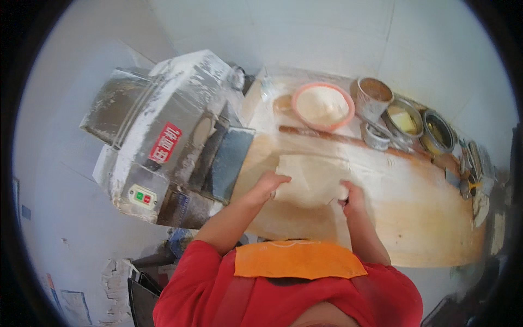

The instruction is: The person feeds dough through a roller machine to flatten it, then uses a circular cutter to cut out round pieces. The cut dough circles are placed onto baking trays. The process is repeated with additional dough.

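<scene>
Between my two hands a pale sheet of dough (310,182) is held over the wooden worktop (430,229). My left hand (271,184) grips its left edge, with the thumb on top. At the right edge my right hand (352,197) is closed on the dough, fingers curled under it. The sheet's near edge sags between the hands, and its far part seems to rest on or just above the board; I cannot tell which. A long rolling pin (348,141) lies beyond the dough.
On the left stands a floury dough-sheeting machine (163,125) with a green and red switch (143,197). Along the back are a pink-rimmed bowl of flour (323,106), a bucket (373,98), a small pot (376,135) and metal bowls (404,117). Tools (471,174) crowd the right end.
</scene>
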Available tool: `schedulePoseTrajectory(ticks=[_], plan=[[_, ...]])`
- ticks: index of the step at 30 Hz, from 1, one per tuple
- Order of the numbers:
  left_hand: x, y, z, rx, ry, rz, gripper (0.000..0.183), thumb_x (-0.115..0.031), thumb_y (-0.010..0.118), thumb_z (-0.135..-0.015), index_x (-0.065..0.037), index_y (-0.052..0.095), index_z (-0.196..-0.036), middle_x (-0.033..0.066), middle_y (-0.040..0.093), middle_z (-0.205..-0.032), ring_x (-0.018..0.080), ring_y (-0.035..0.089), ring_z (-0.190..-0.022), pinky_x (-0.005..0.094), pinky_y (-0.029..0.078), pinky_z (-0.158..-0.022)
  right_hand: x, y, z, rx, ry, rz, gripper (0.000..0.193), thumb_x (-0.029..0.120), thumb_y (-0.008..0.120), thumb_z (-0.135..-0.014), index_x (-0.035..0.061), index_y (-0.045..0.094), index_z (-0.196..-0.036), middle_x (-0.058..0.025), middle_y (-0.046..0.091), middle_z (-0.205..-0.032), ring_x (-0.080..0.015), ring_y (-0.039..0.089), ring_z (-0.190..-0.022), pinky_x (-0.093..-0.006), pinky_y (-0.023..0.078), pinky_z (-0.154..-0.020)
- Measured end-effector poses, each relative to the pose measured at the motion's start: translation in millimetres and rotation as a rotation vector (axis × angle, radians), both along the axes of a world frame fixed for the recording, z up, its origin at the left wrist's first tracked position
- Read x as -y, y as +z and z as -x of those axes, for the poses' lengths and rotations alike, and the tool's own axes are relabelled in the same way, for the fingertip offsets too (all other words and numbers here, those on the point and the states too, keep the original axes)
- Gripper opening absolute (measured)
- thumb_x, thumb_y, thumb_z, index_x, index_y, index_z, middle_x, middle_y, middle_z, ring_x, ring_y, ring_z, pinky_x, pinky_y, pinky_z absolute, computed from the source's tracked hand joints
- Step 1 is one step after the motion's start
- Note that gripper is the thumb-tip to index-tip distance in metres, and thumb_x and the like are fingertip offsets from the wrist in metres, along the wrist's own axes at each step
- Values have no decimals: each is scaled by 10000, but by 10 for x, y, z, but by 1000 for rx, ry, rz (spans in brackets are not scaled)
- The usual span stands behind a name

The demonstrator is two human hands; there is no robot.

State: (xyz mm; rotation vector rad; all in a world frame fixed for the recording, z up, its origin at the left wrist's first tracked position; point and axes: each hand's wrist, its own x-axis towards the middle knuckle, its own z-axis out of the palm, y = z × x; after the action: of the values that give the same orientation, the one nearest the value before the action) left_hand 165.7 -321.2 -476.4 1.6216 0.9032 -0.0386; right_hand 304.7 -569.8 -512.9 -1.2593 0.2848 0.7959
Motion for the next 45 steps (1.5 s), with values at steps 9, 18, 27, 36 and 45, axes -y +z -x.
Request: schedulePoseTrajectory(ticks=[9, 18, 27, 36, 45], plan=[[-1898, 3535, 969, 402, 103, -547, 333, -238, 783, -720, 29, 681, -889, 101, 682, -764, 163, 656, -643, 299, 526, -590, -1953, 2970, 95, 551, 336, -834, 201, 245, 568, -877, 55, 601, -934, -35, 601, -784, -112, 543, -617, -254, 400, -469], [-3752, 4834, 2323, -455, 504, -1782, 474, -379, 724, -733, -120, 651, -1123, 86, 697, -981, 273, 665, -894, 356, 524, -779, -4532, 3644, 1481, 632, 903, -1094, 266, 182, 583, -891, -34, 573, -1046, -141, 656, -955, -211, 651, -813, -339, 544, -694], [-4597, 2957, 2934, -929, 166, -1552, 991, -543, 788, -601, -222, 355, -1433, 101, 224, -1533, 333, 213, -1399, 609, 247, -1046, -4181, 1914, 1624, 497, 837, -636, 278, 130, 615, -861, -38, 583, -1080, -134, 658, -904, -204, 645, -756, -315, 527, -678], [-4438, 2635, 2662, -748, 12, -1472, 1042, -541, 801, -570, -216, 331, -1442, 138, 242, -1509, 366, 223, -1385, 591, 234, -1064, -3159, -871, 1080, -61, 712, -55, 265, 91, 541, -874, -53, 566, -1095, -220, 617, -1095, -313, 649, -931, -375, 542, -813], [-4443, 2582, 2693, -745, -158, -1375, 1151, -463, 853, -526, -221, 256, -1480, 164, 101, -1556, 345, 61, -1443, 611, 123, -1106, -3665, -864, 1396, 252, 769, 15, 258, 106, 578, -853, -25, 587, -1076, -137, 651, -877, -261, 663, -765, -333, 535, -695]])
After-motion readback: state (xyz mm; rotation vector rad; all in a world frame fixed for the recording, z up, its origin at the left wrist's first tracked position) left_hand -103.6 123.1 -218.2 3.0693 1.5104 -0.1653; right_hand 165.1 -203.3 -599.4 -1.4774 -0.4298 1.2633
